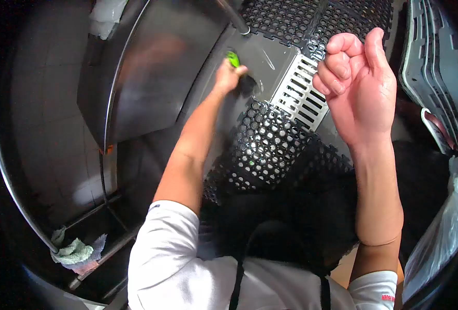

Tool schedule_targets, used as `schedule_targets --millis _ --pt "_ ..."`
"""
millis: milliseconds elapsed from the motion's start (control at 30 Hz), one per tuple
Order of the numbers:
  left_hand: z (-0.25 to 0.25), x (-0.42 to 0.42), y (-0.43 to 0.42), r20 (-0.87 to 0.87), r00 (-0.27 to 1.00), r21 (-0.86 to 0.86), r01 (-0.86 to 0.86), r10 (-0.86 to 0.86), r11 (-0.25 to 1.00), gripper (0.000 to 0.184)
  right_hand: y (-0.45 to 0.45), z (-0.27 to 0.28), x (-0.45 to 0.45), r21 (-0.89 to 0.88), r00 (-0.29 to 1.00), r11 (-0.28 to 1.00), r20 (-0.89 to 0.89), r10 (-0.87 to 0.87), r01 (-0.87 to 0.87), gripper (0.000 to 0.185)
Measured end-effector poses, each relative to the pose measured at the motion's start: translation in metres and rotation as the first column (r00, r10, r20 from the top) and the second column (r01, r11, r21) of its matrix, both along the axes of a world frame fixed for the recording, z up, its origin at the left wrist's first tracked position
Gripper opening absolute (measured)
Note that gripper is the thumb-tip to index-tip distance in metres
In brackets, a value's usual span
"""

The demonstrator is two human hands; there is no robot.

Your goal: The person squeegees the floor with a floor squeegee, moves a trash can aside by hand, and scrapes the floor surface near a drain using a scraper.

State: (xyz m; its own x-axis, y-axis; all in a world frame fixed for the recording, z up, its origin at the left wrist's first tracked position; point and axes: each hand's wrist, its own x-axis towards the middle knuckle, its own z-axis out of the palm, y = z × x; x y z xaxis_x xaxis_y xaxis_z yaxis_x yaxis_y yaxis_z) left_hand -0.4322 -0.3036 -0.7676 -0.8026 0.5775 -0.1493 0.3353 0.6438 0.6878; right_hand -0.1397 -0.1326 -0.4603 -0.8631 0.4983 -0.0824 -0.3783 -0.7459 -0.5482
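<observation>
My left hand [228,78] reaches far forward, its fingers closed on a bright green handle [233,59]. A dark blurred shape [247,86] shows beside that hand; whether it belongs to the green-handled tool I cannot tell. The hand is low over grey wet floor [270,67], near a slotted metal drain grate [297,95]. My right hand [361,85] is raised close to the camera, palm toward me. Its fingers curl in toward the palm, the thumb points up, and nothing shows in it.
Black perforated rubber mats [262,139] lie on both sides of the grate. A steel cabinet or counter [151,77] with a curved edge stands at left, with a crumpled cloth [76,253] below. Stacked grey plastic panels [438,62] and a clear plastic bag [443,232] are at right.
</observation>
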Motion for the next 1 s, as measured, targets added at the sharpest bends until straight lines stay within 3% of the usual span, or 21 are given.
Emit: schedule_targets --millis 33,67,100,167,200,233,300,367,400,433,500,533,633,667,700,767,800,833,867,900,1000 --pt "0.019 0.011 0.003 0.056 0.992 -0.193 0.122 -0.113 0.974 0.047 0.000 0.000 0.000 0.006 1.000 1.000 0.003 -0.006 0.006 0.059" --pt "0.037 0.017 0.004 -0.066 0.995 -0.092 0.067 -0.073 0.993 0.047 -0.003 -0.002 0.001 0.004 1.000 1.000 0.012 -0.012 0.012 0.059" --pt "0.043 0.010 0.006 -0.054 0.993 -0.111 -0.111 0.105 0.988 0.047 -0.005 -0.004 0.003 -0.010 1.000 1.000 0.016 -0.006 0.006 0.059" --pt "0.015 -0.016 -0.011 -0.028 0.959 0.164 -0.274 0.282 0.948 0.048 -0.001 -0.003 0.003 -0.005 1.000 1.000 0.006 -0.008 0.008 0.059" --pt "0.001 -0.010 -0.017 0.121 0.971 0.361 -0.238 0.207 0.902 0.049 -0.001 -0.002 0.004 0.013 1.000 1.000 0.010 -0.006 0.006 0.059" --pt "0.001 0.000 -0.024 0.064 0.996 0.232 -0.082 0.069 0.969 0.049 0.000 -0.002 0.003 0.024 1.000 1.000 0.016 -0.010 0.010 0.059" --pt "0.004 0.000 -0.039 0.028 0.997 -0.025 -0.072 0.073 0.997 0.049 0.000 -0.004 0.000 0.032 0.999 0.999 0.033 -0.023 0.022 0.059" --pt "0.032 -0.012 -0.046 0.097 0.898 0.074 -0.437 0.430 0.896 0.050 -0.002 -0.003 -0.002 0.010 0.998 0.999 0.059 -0.034 0.033 0.059" --pt "-0.023 -0.047 -0.072 -0.015 0.876 0.268 -0.460 0.481 0.846 0.046 -0.001 -0.004 -0.001 0.029 0.999 0.999 0.038 -0.022 0.021 0.059" --pt "-0.020 -0.034 -0.073 0.170 0.906 0.483 -0.419 0.387 0.769 0.043 -0.001 -0.004 -0.001 0.046 1.000 0.999 0.018 -0.007 0.006 0.059" --pt "0.000 0.002 -0.065 0.219 0.945 0.287 -0.300 0.243 0.910 0.040 -0.002 -0.005 -0.005 0.055 0.998 0.998 0.048 -0.027 0.024 0.060" --pt "0.000 0.005 -0.064 0.178 0.969 0.345 -0.225 0.171 0.911 0.040 -0.002 -0.005 -0.007 0.050 0.995 0.998 0.085 -0.049 0.045 0.060" --pt "0.012 -0.013 -0.066 0.169 0.783 0.366 -0.614 0.599 0.699 0.042 -0.004 -0.004 -0.009 0.038 0.991 0.998 0.124 -0.058 0.054 0.061" --pt "0.019 -0.005 -0.063 0.157 0.782 0.459 -0.599 0.603 0.657 0.044 -0.004 -0.003 -0.007 0.047 0.991 0.997 0.122 -0.059 0.053 0.062" --pt "0.023 0.008 -0.058 0.146 0.785 0.232 -0.619 0.603 0.750 0.046 -0.006 -0.002 -0.006 0.047 0.991 0.998 0.123 -0.054 0.048 0.063" --pt "-0.006 0.024 -0.066 0.132 0.939 0.165 -0.338 0.319 0.927 0.036 -0.008 -0.002 -0.009 0.024 0.982 0.997 0.174 -0.070 0.067 0.064" --pt "-0.014 0.024 -0.068 0.197 0.933 0.348 -0.354 0.302 0.868 0.036 -0.009 -0.002 -0.010 0.015 0.980 0.997 0.185 -0.072 0.070 0.064" --pt "-0.028 0.009 -0.075 0.131 0.903 0.302 -0.429 0.409 0.851 0.036 -0.007 -0.002 -0.012 0.022 0.980 0.997 0.186 -0.074 0.071 0.064" --pt "-0.006 0.010 -0.069 0.226 0.830 0.338 -0.558 0.510 0.758 0.036 -0.006 -0.006 -0.011 0.001 0.991 0.999 0.132 -0.034 0.034 0.065" --pt "0.001 0.009 -0.063 0.233 0.782 0.462 -0.612 0.578 0.642 0.036 -0.009 -0.004 -0.010 0.004 0.982 0.999 0.181 -0.046 0.046 0.065" --pt "0.002 0.041 -0.062 0.244 0.813 0.437 -0.579 0.529 0.688 0.039 -0.014 -0.003 -0.012 0.037 0.973 0.997 0.219 -0.068 0.062 0.065"
